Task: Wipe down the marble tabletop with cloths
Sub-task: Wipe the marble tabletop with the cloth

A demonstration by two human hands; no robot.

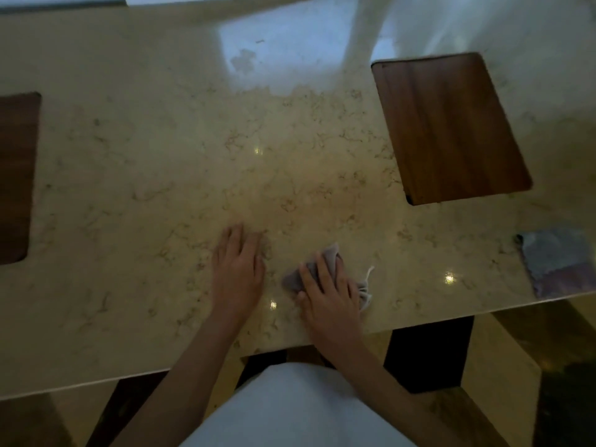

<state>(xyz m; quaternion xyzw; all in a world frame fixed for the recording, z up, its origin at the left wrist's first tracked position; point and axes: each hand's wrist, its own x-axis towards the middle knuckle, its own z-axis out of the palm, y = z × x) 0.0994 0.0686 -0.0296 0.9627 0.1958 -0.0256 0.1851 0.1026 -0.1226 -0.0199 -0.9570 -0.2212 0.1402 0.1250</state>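
Observation:
The beige marble tabletop (154,175) with brown veining fills most of the view. My right hand (329,295) presses a small crumpled grey cloth (327,256) with a frayed white thread onto the marble near the front edge. My left hand (237,269) lies flat on the bare marble just to the left, fingers slightly apart, holding nothing. A second cloth (561,262), bluish grey and spread flat, rests at the table's front right corner.
A wooden board (451,127) lies on the right half of the table, and another dark wooden board (16,175) is cut off at the left edge. A dull smudge (243,59) shows in the glare at the far middle. A dark table leg (425,353) stands below the front edge.

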